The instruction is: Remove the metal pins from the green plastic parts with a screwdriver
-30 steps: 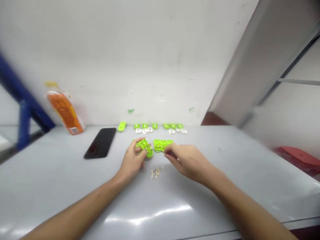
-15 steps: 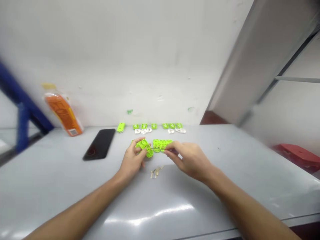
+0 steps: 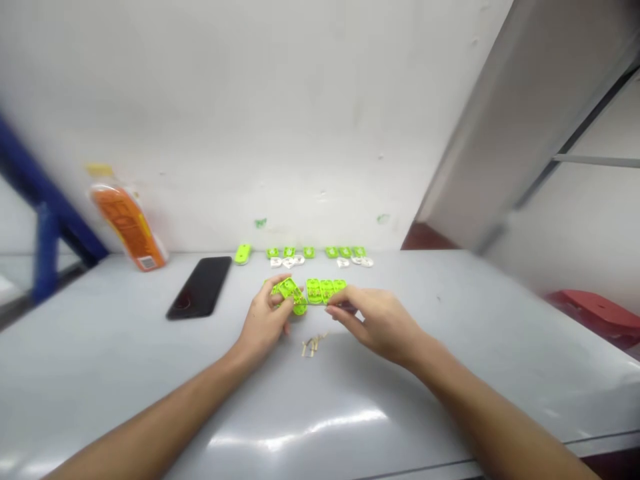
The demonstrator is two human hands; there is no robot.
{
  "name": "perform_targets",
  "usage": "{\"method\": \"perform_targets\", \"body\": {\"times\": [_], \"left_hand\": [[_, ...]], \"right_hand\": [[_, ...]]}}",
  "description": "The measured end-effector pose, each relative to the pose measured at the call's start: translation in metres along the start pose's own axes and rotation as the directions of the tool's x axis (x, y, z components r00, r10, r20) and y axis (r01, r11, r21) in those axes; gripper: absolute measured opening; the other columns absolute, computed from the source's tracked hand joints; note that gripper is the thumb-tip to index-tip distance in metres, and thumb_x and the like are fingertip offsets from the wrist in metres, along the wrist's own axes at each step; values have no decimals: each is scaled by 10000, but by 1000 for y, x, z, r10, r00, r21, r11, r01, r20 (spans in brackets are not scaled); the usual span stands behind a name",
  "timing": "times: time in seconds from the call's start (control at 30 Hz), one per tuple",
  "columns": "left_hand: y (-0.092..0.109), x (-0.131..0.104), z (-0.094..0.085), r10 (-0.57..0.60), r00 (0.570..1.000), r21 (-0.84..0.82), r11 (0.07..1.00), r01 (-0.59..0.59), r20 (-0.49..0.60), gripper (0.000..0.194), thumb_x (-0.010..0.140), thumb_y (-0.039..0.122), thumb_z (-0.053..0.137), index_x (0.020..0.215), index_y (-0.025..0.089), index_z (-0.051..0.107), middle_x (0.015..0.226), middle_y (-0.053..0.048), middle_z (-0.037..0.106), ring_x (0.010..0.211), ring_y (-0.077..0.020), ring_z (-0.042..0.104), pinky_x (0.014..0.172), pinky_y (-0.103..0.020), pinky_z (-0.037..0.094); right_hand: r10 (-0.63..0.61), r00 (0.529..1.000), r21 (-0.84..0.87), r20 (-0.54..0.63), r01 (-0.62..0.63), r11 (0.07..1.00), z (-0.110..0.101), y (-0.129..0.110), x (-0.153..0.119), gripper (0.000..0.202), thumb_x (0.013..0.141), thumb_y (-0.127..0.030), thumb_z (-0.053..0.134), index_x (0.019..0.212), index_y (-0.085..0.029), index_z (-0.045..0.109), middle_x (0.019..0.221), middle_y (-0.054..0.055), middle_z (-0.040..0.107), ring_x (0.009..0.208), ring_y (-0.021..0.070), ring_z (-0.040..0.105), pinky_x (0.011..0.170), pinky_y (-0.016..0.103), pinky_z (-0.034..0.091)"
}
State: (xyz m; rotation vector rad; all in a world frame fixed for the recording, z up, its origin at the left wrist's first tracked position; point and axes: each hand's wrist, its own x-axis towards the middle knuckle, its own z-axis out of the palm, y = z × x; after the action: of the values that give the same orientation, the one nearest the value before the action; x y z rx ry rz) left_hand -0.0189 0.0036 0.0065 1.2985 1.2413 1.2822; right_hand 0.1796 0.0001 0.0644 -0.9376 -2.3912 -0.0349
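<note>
Gripping an open green case (image 3: 289, 288) in the left hand (image 3: 266, 317) over the middle of the table (image 3: 500, 320), and pinching a thin rod (image 3: 311, 305) in the right hand (image 3: 375, 320), pointing it left toward the case. Holding the hands apart and the case just left of three more green cases (image 3: 327, 285), on the far side of some pale strips (image 3: 315, 343) and right of a black phone (image 3: 200, 287).

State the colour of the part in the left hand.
The part is bright green, clearest in the head view.
</note>
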Motion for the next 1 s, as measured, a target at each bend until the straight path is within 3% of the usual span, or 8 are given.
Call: {"method": "perform_targets", "body": {"times": [0.17,0.33,0.43,0.57,0.63,0.73,0.8,1.0], "left_hand": [[1,-3,1,42,999,61,997,-42,2,474,795,316,537,1244,222,420,862,-50,652,429,-76,524,380,-180,387],[0,-3,0,49,999,90,995,-48,-4,463,797,320,528,1239,230,424,812,-32,638,429,-86,531,372,-183,384],[-1,-2,-1,60,998,108,992,-58,-21,462,800,312,523,1244,241,415,847,-35,641,396,-68,498,371,-185,391],[1,-3,0,67,997,109,992,-64,-26,460,801,313,522,1242,237,415,902,-52,644,406,-66,504,383,-188,405],[2,-4,1,65,998,120,991,-63,-18,451,809,316,511,1243,241,414,882,-43,641,419,-73,514,395,-190,413],[3,-4,1,49,999,128,991,-46,-22,455,815,312,502,1256,251,406,826,-22,630,400,-67,494,399,-189,411],[4,-3,1,37,999,115,993,-33,-30,480,811,306,505,1276,254,398,801,-14,621,382,-58,475,400,-185,407],[7,-4,3,21,1000,86,996,-23,18,534,817,303,487,1334,257,361,788,-10,596,401,-60,481,422,-187,411]], "right_hand": [[-12,987,-276,-158,-32,961,1,3,0,465,866,-516,423,567,-188,562,433,-3,555,410,115,495,458,244,304],[18,999,17,38,-19,1000,-10,-2,0,207,868,-283,459,1030,-164,509,773,25,672,641,134,609,534,227,398],[8,998,48,68,-11,999,-10,-1,1,118,876,-222,444,943,-174,529,823,33,675,681,132,611,569,230,411],[50,996,-198,-77,-64,978,-4,2,1,364,877,-464,430,704,-181,582,525,16,608,476,145,546,469,252,331],[56,996,-214,-70,-69,974,-4,1,1,381,868,-502,419,804,-172,599,500,10,591,453,151,537,458,254,321],[32,996,-18,79,-31,999,-9,-3,0,286,889,-336,430,1099,-151,486,693,23,665,540,141,580,500,241,375],[17,991,63,134,-25,998,-10,-3,0,189,892,-248,417,1047,-168,491,781,30,678,592,129,595,528,230,393],[69,989,-188,-131,-93,978,-3,6,0,388,870,-484,436,706,-172,600,512,14,603,454,129,543,455,238,317]]}}
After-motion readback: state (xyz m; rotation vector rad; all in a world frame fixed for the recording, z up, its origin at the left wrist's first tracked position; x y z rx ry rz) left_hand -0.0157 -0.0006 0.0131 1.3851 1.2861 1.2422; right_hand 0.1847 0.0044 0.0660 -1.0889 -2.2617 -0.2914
